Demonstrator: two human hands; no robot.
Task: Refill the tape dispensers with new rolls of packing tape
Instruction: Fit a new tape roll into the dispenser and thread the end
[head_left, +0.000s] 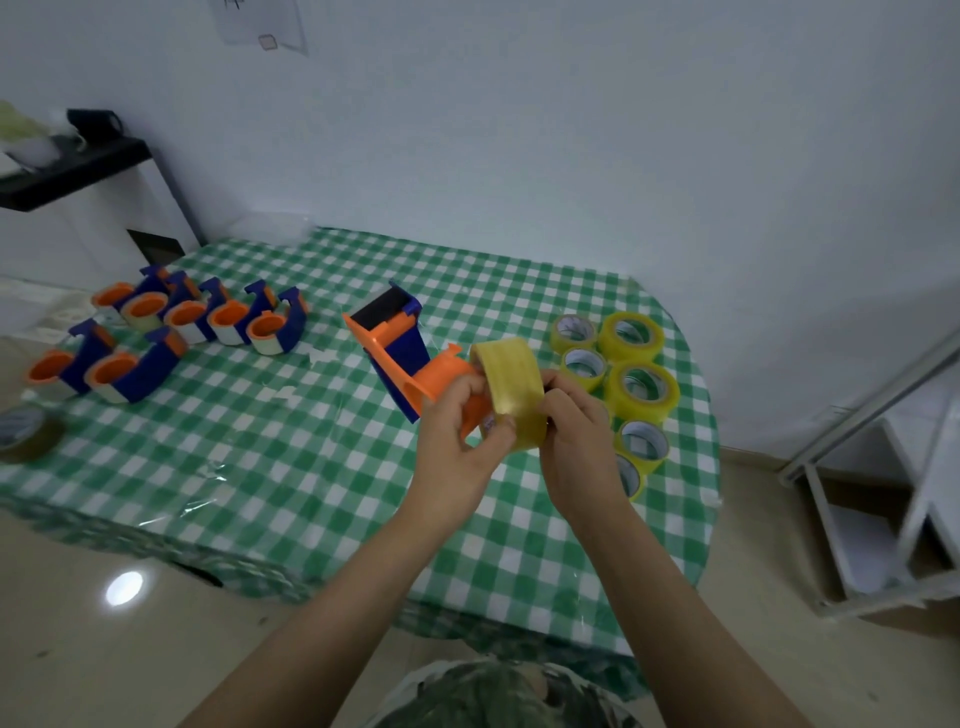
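Camouflage-patterned garment (498, 691): bottom edge, nearest.
Left hand (457, 436): fingers curled round the orange end of the blue-and-orange plastic tape dispenser (395, 353), which is tilted over the middle of the table.
Right hand (576, 436): thumb and fingers pinching the yellow translucent roll of packing tape (511, 389). It stands on edge against the dispenser's orange end, between both hands.
Green-and-white checked tablecloth (291, 447): beneath.
Spare yellow tape rolls (641, 387): clustered, lying flat just right of the hands.
Brownish tape roll (26, 431): left table edge.
Loaded blue-and-orange dispensers (197, 317): grouped at the far left.
White cabinet with black top (78, 208): against the white wall (571, 130).
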